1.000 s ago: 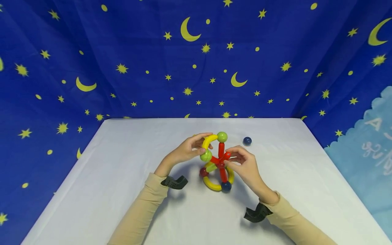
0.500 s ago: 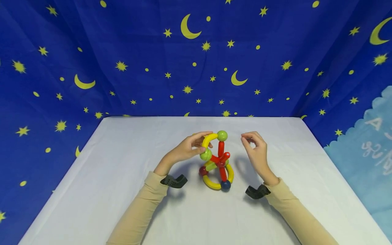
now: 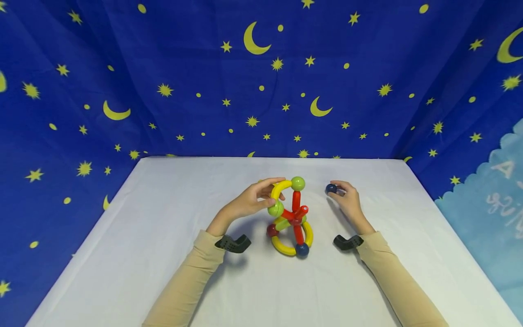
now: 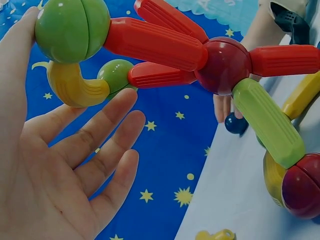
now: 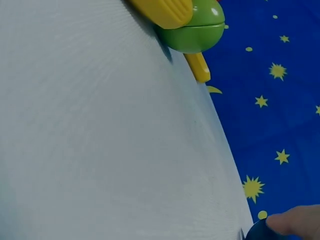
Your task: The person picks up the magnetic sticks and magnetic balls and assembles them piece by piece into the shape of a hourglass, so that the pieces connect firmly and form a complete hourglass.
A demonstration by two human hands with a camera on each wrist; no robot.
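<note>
A toy structure of coloured balls and sticks stands on the table, with a dark red ball [image 4: 222,66] at its hub and several red sticks [image 3: 297,200] around it. My left hand [image 3: 245,200] steadies its upper left, thumb against a green ball [image 3: 275,208] and forefinger behind a yellow curved stick [image 3: 279,188]. The other left fingers spread loosely in the left wrist view. To the right of the structure, my right hand [image 3: 348,202] pinches a loose dark blue ball [image 3: 330,189] at the table. Only a fingertip [image 5: 297,221] and part of that ball show in the right wrist view.
The structure's base has yellow curved sticks [image 3: 282,247], a blue ball [image 3: 302,250] and a dark red ball [image 3: 272,230]. A yellow piece [image 4: 215,235] lies beyond the left hand. A blue star-patterned cloth [image 3: 212,91] surrounds the white table [image 3: 163,200].
My right hand has let go of the structure's red stick, moved away to the right and taken hold of the loose blue ball. The left hand keeps its place.
</note>
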